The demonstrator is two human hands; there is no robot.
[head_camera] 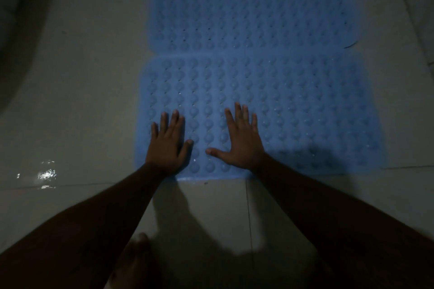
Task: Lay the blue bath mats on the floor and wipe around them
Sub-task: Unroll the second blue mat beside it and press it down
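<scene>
My left hand (168, 145) and right hand (239, 142) lie flat on the near blue mat (305, 112), each grip spread apart. The far blue mat (253, 7) lies just past it.

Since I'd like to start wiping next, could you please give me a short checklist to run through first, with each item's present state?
1. Near mat flat on the floor: ok, no curled edge shows.
2. Far mat flat: cannot tell; a dark line at its near right corner may be a lifted edge.
3. Mats edge to edge: ok, they meet with no bare gap showing.
4. Hands free: ok; left hand and right hand lie flat on the near mat and hold nothing.
5. Something to wipe with: not ok, nothing of the kind in view.
6. Floor dry: not ok; a wet patch glints left of the mats.
</scene>
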